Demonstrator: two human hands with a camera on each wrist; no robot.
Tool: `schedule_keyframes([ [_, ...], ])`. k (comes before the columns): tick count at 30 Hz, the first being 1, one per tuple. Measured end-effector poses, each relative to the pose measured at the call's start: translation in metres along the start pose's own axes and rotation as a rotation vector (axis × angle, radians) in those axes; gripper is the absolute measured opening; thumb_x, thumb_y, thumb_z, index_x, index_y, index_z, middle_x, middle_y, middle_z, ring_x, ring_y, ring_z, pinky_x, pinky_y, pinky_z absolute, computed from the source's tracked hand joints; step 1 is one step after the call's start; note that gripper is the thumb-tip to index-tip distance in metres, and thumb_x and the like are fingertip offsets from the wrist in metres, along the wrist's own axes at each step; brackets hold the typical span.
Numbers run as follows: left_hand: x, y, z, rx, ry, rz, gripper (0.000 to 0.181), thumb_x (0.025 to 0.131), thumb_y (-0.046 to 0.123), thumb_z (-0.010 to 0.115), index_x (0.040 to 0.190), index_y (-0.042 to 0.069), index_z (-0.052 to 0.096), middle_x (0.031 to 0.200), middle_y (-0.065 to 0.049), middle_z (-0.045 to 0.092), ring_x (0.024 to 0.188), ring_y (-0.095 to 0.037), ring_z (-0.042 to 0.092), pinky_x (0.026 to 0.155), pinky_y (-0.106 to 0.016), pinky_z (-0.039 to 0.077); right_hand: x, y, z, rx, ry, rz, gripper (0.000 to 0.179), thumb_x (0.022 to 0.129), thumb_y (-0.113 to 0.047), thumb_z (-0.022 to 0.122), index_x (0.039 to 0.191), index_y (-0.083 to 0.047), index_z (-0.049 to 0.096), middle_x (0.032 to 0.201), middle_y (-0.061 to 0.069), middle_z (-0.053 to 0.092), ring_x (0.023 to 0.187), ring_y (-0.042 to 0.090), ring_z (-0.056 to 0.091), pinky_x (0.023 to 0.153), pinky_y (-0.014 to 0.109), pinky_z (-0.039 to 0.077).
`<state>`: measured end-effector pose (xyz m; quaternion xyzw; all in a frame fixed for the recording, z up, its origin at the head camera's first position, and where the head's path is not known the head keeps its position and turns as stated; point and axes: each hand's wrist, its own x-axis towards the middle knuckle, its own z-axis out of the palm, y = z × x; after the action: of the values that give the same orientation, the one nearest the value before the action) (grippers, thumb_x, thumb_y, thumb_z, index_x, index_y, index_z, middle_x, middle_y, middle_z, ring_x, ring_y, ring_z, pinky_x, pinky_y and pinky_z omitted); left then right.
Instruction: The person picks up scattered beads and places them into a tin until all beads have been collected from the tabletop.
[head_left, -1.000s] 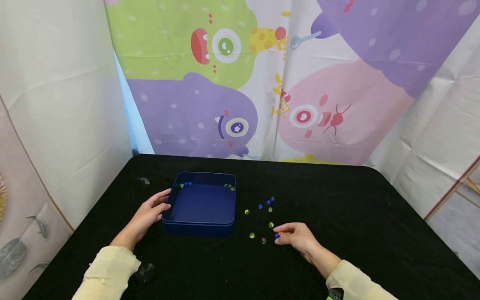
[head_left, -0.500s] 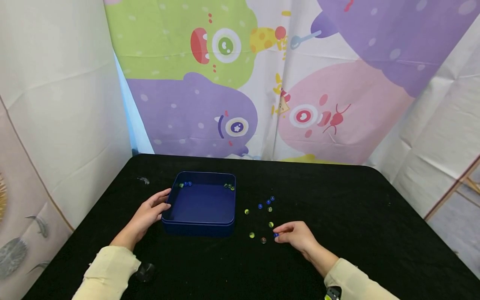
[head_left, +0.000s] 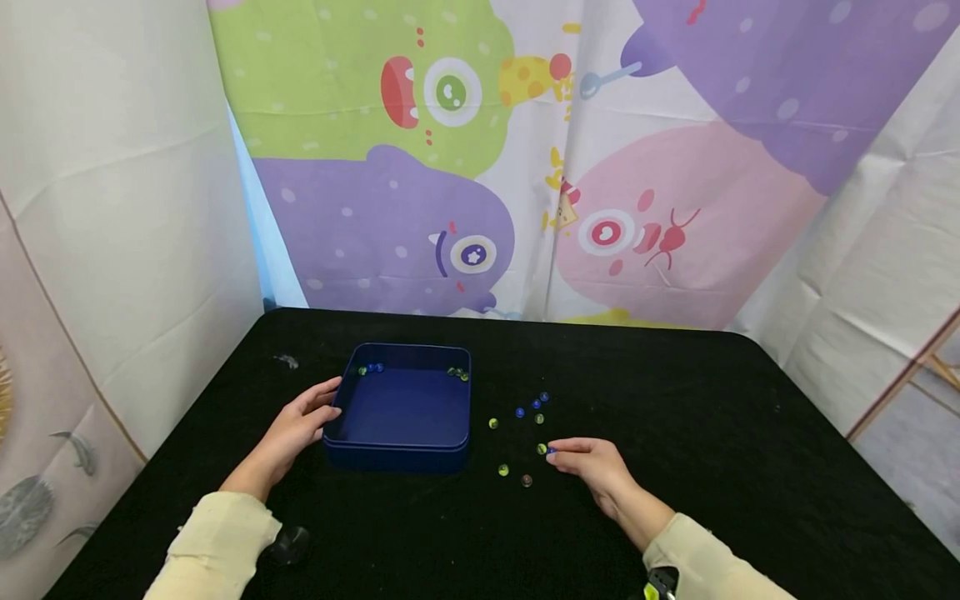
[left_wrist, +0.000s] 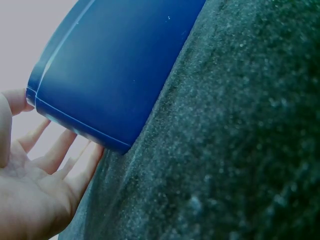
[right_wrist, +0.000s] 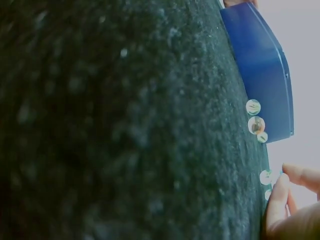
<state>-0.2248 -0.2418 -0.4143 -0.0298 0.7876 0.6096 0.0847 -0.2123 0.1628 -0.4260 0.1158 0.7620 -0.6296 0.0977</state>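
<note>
An open dark blue box [head_left: 397, 461] stands on the black-covered table. My left hand [head_left: 296, 423] holds its left side, thumb at the rim and fingers against the outer wall, as the left wrist view shows of the box wall [left_wrist: 120, 70]. My right hand [head_left: 596, 468] pinches a blue marble [head_left: 551, 451] between thumb and fingertips, right beside a yellow-green marble [head_left: 542, 448]. In the right wrist view the fingers [right_wrist: 278, 200] mostly hide the held marble. Several loose marbles lie between box and right hand, among them a brownish one [head_left: 527, 481] and blue ones [head_left: 520, 412].
Inside the box, marbles sit in its far left corner, a blue one [head_left: 379, 367] among them, and others, one yellow-green marble [head_left: 464, 377], at the far right. A small dark object [head_left: 291, 546] lies by the left sleeve. A patterned curtain [head_left: 390, 217] hangs behind the table.
My right hand has taken the blue marble between its fingertips and moved slightly away from me, up to the yellow-green marble. The left hand and box have stayed still.
</note>
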Motion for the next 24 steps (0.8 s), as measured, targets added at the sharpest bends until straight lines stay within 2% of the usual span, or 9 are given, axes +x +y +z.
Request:
schedule_keyframes([
  [12,0.001,0.0,0.001,0.011,0.014,-0.004,0.058,0.097,0.022,0.045,0.149,0.014,0.02,0.148,-0.024,0.021,0.131,-0.043,0.027,0.102,-0.055,0.031,-0.002,-0.007,0.007,0.13,0.027,-0.005,0.03,0.079,-0.007,0.07,0.107,0.001,0.065,0.104,0.01,0.064,0.084,0.016,0.062,0.082,0.032,0.051],
  [24,0.001,-0.001,0.001,0.008,0.018,0.003,0.057,0.097,0.021,0.044,0.149,0.014,0.021,0.148,-0.023,0.021,0.131,-0.043,0.028,0.102,-0.055,0.03,0.002,-0.013,0.021,0.189,0.017,-0.018,0.031,0.078,-0.009,0.07,0.108,-0.001,0.065,0.106,0.009,0.063,0.087,0.017,0.062,0.087,0.035,0.049],
])
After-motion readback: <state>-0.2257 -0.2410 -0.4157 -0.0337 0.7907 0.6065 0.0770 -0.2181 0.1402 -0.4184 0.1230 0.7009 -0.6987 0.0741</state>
